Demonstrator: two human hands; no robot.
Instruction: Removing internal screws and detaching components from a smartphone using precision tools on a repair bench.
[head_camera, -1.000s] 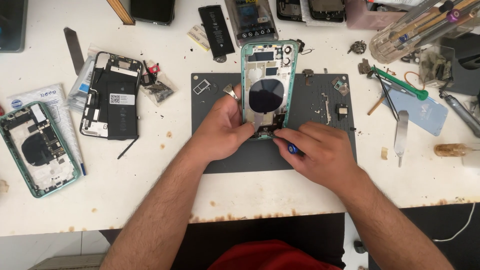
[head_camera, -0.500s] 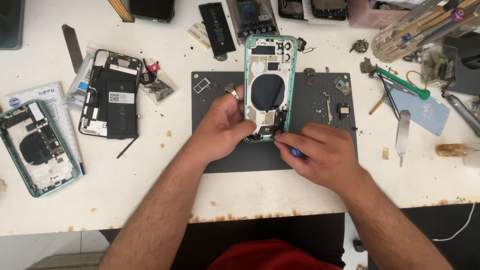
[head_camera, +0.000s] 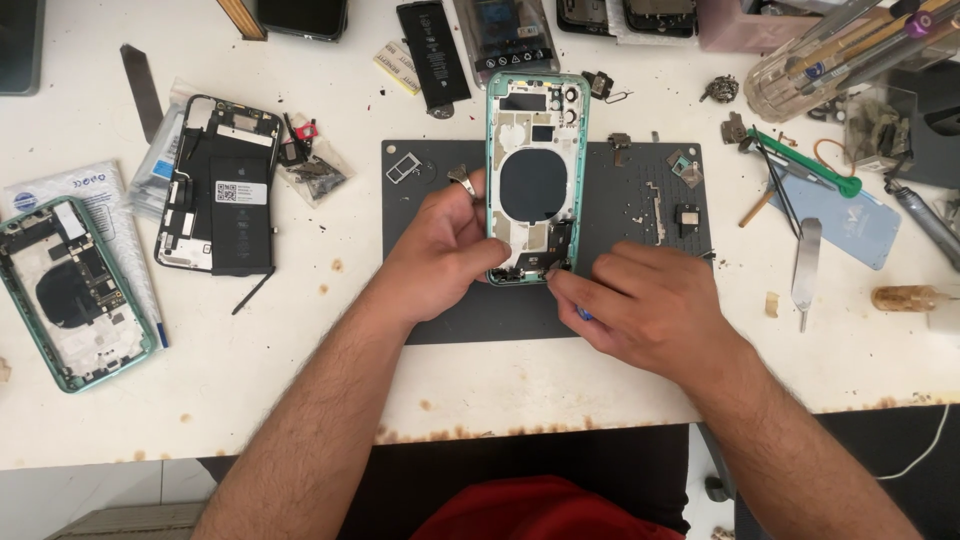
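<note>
A green opened phone housing (head_camera: 535, 170) lies upright on the dark work mat (head_camera: 440, 310), its round black coil showing in the middle. My left hand (head_camera: 445, 245) grips the housing's lower left edge, thumb pressed on its bottom parts. My right hand (head_camera: 645, 305) pinches a small blue-handled tool (head_camera: 583, 313) and holds its tip at the housing's lower right corner. Small screws and metal parts (head_camera: 660, 205) lie on the mat to the right of the housing.
Another green housing (head_camera: 70, 290) and a black opened phone (head_camera: 220, 185) lie at the left. A loose battery (head_camera: 432, 55) sits at the top. Green tweezers (head_camera: 805, 165), a metal spatula (head_camera: 805, 270), a blue back glass (head_camera: 835, 220) and a tool jar (head_camera: 830, 50) crowd the right.
Both hands stay at the bottom of the green housing; the fingers have shifted only slightly. The view has drifted a little.
</note>
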